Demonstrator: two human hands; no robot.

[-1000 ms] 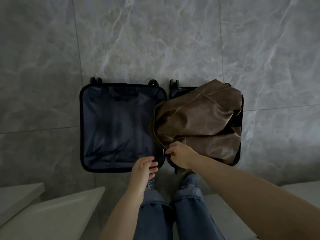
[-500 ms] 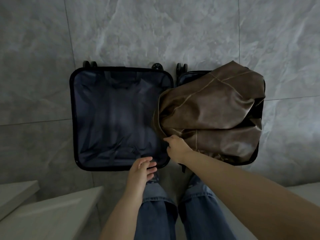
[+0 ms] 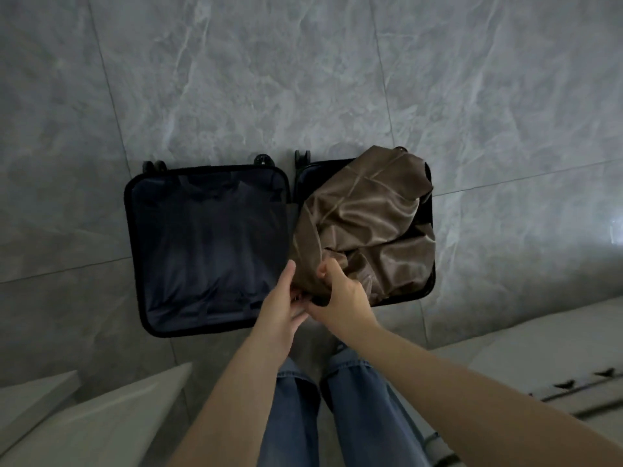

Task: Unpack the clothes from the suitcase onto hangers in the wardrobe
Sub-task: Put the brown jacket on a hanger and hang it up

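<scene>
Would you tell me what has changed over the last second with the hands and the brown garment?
The left hand moved up from the suitcase's near edge and now holds the brown garment beside the right hand, which bunched its near corner upward. The suitcase stays open on the floor, its left half unchanged.

The single head-worn camera looks steeply down from standing height at the grey tiled floor [image 3: 303, 79], with the open suitcase [image 3: 209, 251] centred below.

The suitcase [image 3: 209, 251] lies open on the floor [image 3: 303, 79]. The garment [image 3: 367, 224] sits in its right half. Both hands, left hand [image 3: 279, 311] and right hand [image 3: 340, 298], meet at the garment's near left corner.
</scene>
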